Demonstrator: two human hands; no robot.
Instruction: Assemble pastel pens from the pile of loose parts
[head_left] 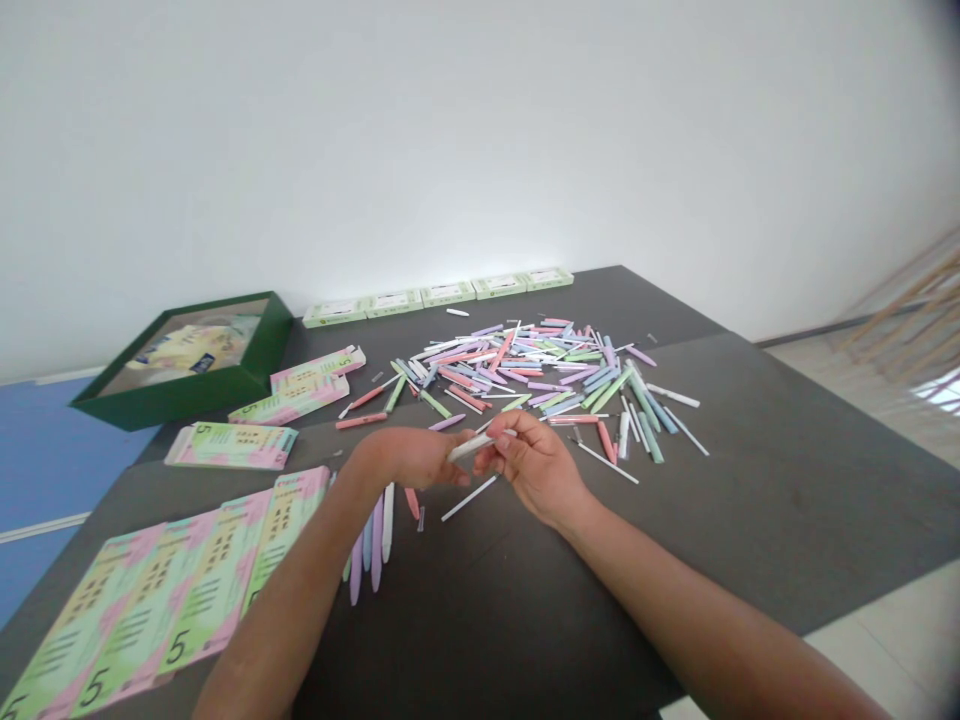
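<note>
Against a white wall (480, 140) stands a dark grey table (795, 450), bearing a wide heap of pastel pens (525, 365), a green box (176, 402) off to the left, and pink-and-green cartons (120, 600) marked 5 along the left side. Just in front of the heap, the right hand (536, 465) pinches a slim white pen piece (472, 446) between thumb and fingers, while the left hand (420, 456) meets its other end, though whether it grips there I cannot tell.
</note>
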